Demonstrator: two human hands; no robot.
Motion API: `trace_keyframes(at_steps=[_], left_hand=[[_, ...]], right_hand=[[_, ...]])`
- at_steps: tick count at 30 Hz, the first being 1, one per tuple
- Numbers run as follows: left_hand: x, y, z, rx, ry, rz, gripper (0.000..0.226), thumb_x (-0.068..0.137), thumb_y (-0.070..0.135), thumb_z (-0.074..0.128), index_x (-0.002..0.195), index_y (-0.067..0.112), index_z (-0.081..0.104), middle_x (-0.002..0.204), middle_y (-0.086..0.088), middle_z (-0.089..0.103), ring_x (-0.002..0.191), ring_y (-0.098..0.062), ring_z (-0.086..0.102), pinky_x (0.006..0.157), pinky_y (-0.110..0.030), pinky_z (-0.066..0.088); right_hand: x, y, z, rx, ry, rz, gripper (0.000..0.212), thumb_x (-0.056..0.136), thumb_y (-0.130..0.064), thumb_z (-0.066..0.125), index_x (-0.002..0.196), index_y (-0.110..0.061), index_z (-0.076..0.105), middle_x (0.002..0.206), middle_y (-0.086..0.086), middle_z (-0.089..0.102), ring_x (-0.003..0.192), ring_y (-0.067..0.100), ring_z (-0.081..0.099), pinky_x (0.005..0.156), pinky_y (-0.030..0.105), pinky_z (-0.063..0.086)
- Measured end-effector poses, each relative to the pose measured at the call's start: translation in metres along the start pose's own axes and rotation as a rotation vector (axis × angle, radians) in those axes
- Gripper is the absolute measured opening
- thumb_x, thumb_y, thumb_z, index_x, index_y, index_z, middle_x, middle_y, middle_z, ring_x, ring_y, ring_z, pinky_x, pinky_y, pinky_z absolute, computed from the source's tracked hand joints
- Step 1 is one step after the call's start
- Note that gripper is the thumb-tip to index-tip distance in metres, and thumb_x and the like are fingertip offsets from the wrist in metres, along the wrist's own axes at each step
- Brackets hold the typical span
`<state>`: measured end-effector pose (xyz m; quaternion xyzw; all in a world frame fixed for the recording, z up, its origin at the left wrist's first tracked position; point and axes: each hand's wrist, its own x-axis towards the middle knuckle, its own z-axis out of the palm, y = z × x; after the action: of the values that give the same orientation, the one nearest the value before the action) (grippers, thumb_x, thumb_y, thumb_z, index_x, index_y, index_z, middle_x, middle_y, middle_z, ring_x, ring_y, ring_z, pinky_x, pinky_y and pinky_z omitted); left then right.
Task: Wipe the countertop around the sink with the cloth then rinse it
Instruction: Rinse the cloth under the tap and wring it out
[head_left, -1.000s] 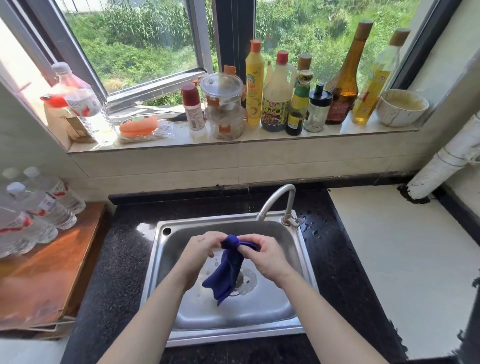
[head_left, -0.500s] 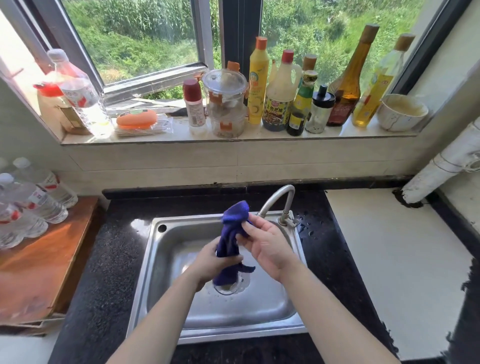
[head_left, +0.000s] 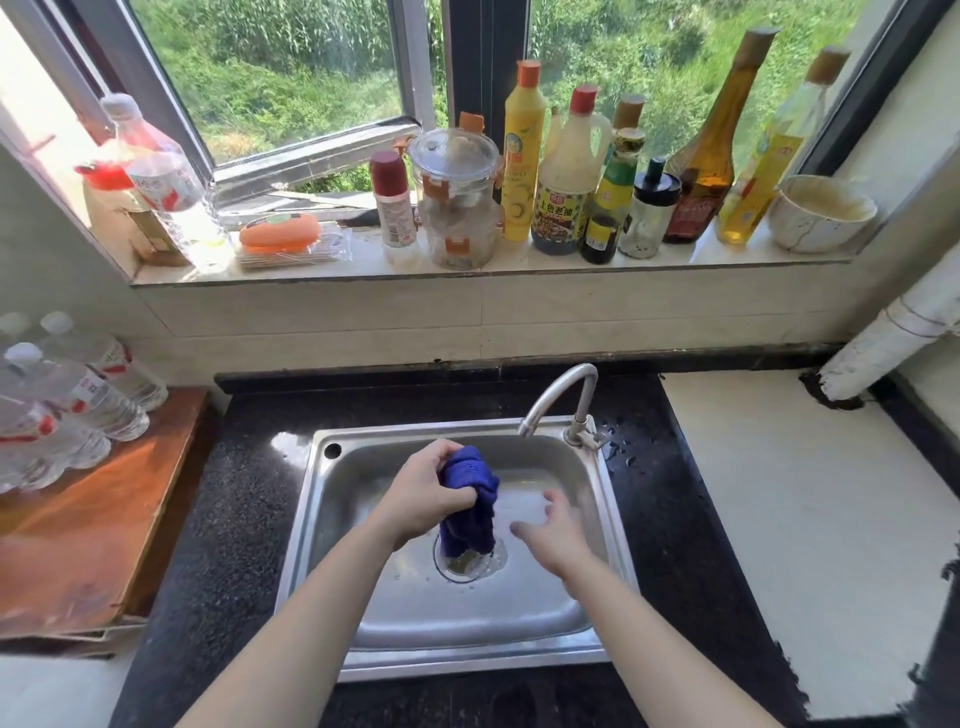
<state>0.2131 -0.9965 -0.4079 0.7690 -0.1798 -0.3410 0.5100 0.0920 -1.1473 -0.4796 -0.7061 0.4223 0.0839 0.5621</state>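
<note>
Cloth (head_left: 469, 506) hangs bunched over the drain (head_left: 472, 567) at the middle of the sink (head_left: 337, 545) — left hand (head_left: 423, 493) gripping it, fingers curled tight — while the right hand (head_left: 556, 535) hovers just beside, fingers spread, holding nothing.

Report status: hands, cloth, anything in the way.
Left hand grips blue cloth over sink drain. Right hand open, beside it. Nothing in the way.

- Soy bottle (head_left: 563, 208) on the sill (head_left: 363, 266): its dark label reads "上色老抽" in pale characters. The red mark above them is too small to read.
- Yellow bottle (head_left: 522, 171): a printed label, its text blurred.
- Small bottle (head_left: 613, 208): green and yellow labels, print illegible.
- Water bottles (head_left: 98, 387) at left: red-and-white labels, characters not readable.
</note>
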Motion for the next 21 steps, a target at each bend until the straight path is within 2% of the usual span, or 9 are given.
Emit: trace_keyframes(at_steps=[2,5,9,11,12,14,16,18,21], left_hand=[[-0.001,0.006,0.001,-0.004,-0.019,0.012,0.042,0.071,0.005,0.07,0.109,0.014,0.054,0.09,-0.007,0.073,0.072,-0.012,0.065,0.073,-0.031,0.054],[-0.003,0.013,-0.002,-0.051,-0.025,0.006,0.049,0.076,0.002,0.071,0.119,0.012,0.048,0.092,-0.008,0.074,0.076,-0.018,0.071,0.073,-0.029,0.056],[-0.004,0.025,-0.012,-0.178,-0.059,-0.031,0.062,0.082,0.009,0.073,0.131,0.025,0.039,0.091,-0.008,0.073,0.083,-0.021,0.071,0.076,-0.03,0.055],[-0.002,0.029,-0.014,-0.222,-0.068,-0.059,0.064,0.083,0.026,0.074,0.135,0.033,0.037,0.084,0.0,0.071,0.08,-0.016,0.069,0.077,-0.03,0.052],[0.0,0.032,-0.013,-0.256,-0.064,-0.073,0.068,0.079,0.037,0.075,0.136,0.034,0.039,0.083,0.003,0.071,0.08,-0.015,0.068,0.078,-0.032,0.051],[0.002,0.036,-0.009,-0.367,-0.053,-0.091,0.072,0.073,0.047,0.074,0.137,0.031,0.044,0.088,0.004,0.071,0.083,-0.019,0.065,0.083,-0.039,0.05],[0.001,0.043,-0.003,-0.49,-0.058,-0.1,0.059,0.08,0.042,0.069,0.133,0.026,0.047,0.097,-0.002,0.069,0.082,-0.02,0.064,0.081,-0.036,0.052],[0.001,0.048,0.0,-0.529,-0.063,-0.098,0.045,0.09,0.034,0.065,0.131,0.022,0.049,0.103,-0.007,0.065,0.077,-0.018,0.065,0.072,-0.029,0.054],[0.009,0.042,-0.005,-0.361,-0.019,-0.13,0.046,0.089,0.044,0.064,0.129,0.023,0.054,0.105,-0.002,0.062,0.083,-0.016,0.062,0.075,-0.028,0.05]], right_hand=[[-0.005,-0.009,0.0,0.021,-0.126,-0.163,0.098,0.081,-0.017,0.077,0.157,-0.032,0.018,0.153,-0.008,0.023,0.136,0.017,0.038,0.092,0.025,0.045],[-0.007,-0.021,0.002,-0.008,-0.333,-0.302,0.125,0.068,-0.024,0.087,0.158,-0.041,0.002,0.155,-0.017,0.016,0.144,0.009,0.023,0.113,0.035,0.036],[-0.006,-0.027,0.009,-0.134,-0.345,-0.368,0.145,0.049,-0.046,0.096,0.156,-0.046,-0.002,0.157,-0.015,0.024,0.146,0.007,0.026,0.119,0.037,0.032],[-0.001,-0.025,0.015,-0.136,-0.31,-0.38,0.148,0.04,-0.057,0.097,0.155,-0.048,0.003,0.153,-0.015,0.03,0.144,0.005,0.029,0.117,0.037,0.036],[0.0,-0.024,0.018,-0.173,-0.276,-0.388,0.143,0.038,-0.063,0.095,0.153,-0.049,0.011,0.147,-0.013,0.035,0.141,0.007,0.033,0.115,0.037,0.039],[0.0,-0.023,0.022,-0.265,-0.199,-0.407,0.115,0.036,-0.072,0.091,0.137,-0.05,0.039,0.13,-0.007,0.049,0.128,0.013,0.045,0.106,0.037,0.047],[-0.008,-0.025,0.024,-0.188,-0.172,-0.44,0.067,0.051,-0.056,0.094,0.107,-0.043,0.06,0.107,-0.005,0.064,0.105,0.008,0.062,0.094,0.031,0.054],[-0.012,-0.025,0.024,-0.064,-0.185,-0.445,0.031,0.076,-0.022,0.085,0.094,-0.034,0.064,0.085,-0.008,0.072,0.077,0.001,0.067,0.081,0.026,0.058],[-0.009,-0.017,0.015,-0.037,-0.086,-0.379,0.031,0.08,-0.021,0.075,0.101,-0.033,0.056,0.09,-0.01,0.071,0.081,0.009,0.066,0.079,0.031,0.055]])
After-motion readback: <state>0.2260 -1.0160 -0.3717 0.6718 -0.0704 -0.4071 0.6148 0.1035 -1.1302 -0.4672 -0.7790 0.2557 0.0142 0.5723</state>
